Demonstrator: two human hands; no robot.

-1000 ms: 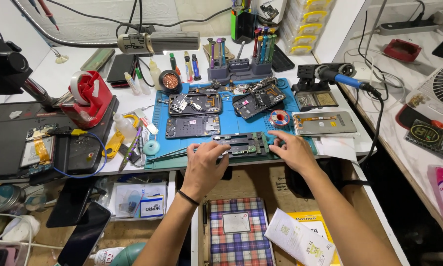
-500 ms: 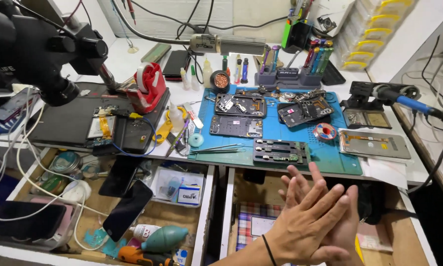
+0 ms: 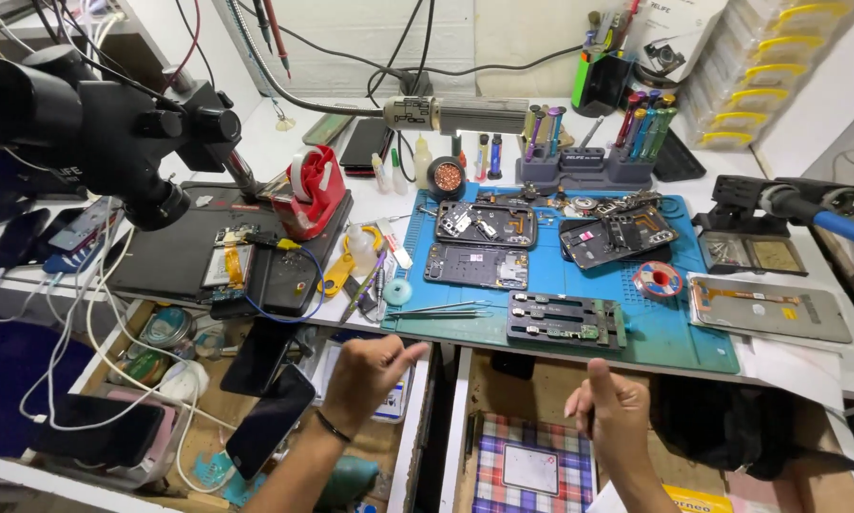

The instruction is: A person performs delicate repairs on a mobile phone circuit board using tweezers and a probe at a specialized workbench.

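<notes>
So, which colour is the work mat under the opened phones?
The work mat is blue, seen clearly in the head view.
</notes>
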